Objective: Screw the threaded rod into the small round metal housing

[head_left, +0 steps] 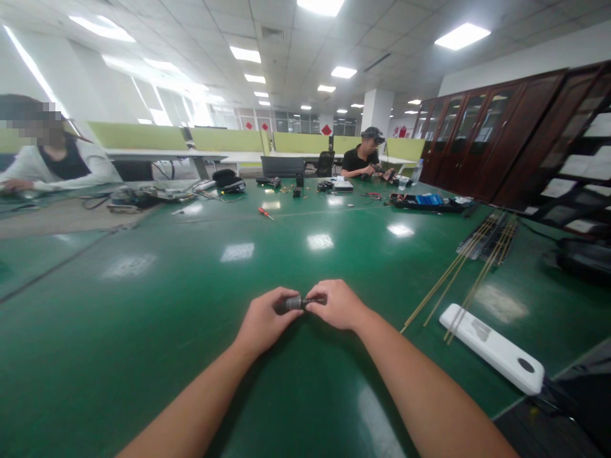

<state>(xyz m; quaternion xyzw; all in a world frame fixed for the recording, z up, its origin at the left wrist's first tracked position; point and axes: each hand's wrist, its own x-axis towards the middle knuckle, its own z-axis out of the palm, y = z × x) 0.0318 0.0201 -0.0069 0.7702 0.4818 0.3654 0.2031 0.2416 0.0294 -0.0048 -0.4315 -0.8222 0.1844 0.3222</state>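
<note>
Just above the table, near the middle of the head view, my left hand is closed around a small grey-and-black cylinder. Its grey end points right, and my fingers cover the rest. My right hand pinches a thin dark rod-like piece between thumb and fingers. That piece lines up with the cylinder's right end and appears to meet it. Whether the two are joined is too small to make out. Both hands rest low over the green tabletop.
A white oblong case and several thin wooden sticks lie at right. A red screwdriver is farther off. Cables and electronic parts line the far left. Two people sit across the table, one handling something dark.
</note>
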